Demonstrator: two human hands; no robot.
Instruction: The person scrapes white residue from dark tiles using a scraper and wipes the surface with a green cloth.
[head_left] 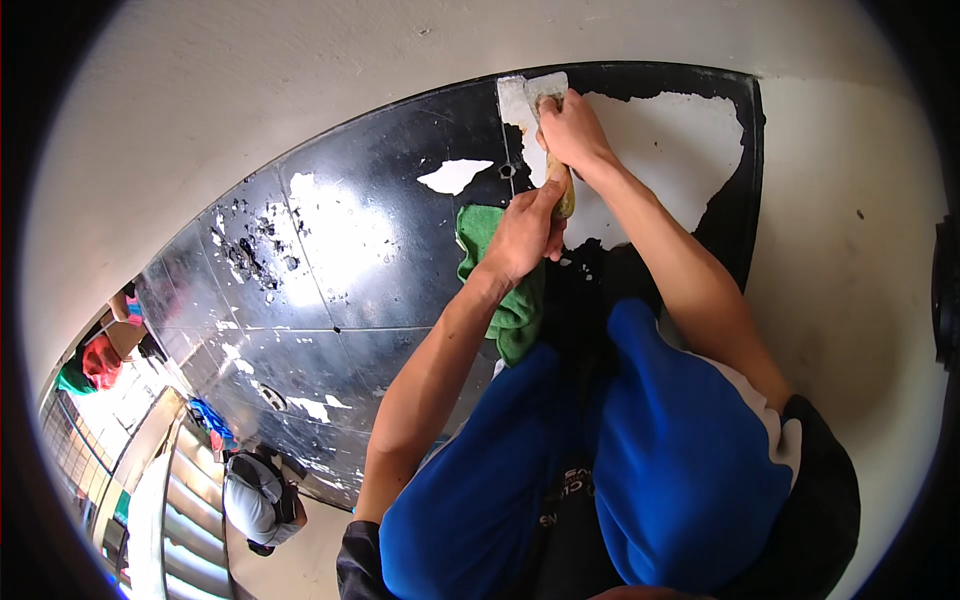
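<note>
With both hands I grip a scraper (547, 84), a wide flat metal blade on a pale yellowish handle. My right hand (574, 132) is closed near the blade. Lower down, my left hand (524, 228) is closed round the handle, whose rounded end shows beside the fingers. The blade lies at the far edge of a black tiled floor (400, 260), against a pale strip beside the corner. To the right of the hands the black coating has a large ragged white patch (660, 150). A green cloth (517, 315) lies under my left wrist.
Pale walls (250, 90) curve round the floor. Loose black flakes (262, 250) and smaller white patches (455, 177) mark the floor at left. At lower left are a white railing (195, 510), another person in a grey top (258, 500), and red and green cloths (100, 362).
</note>
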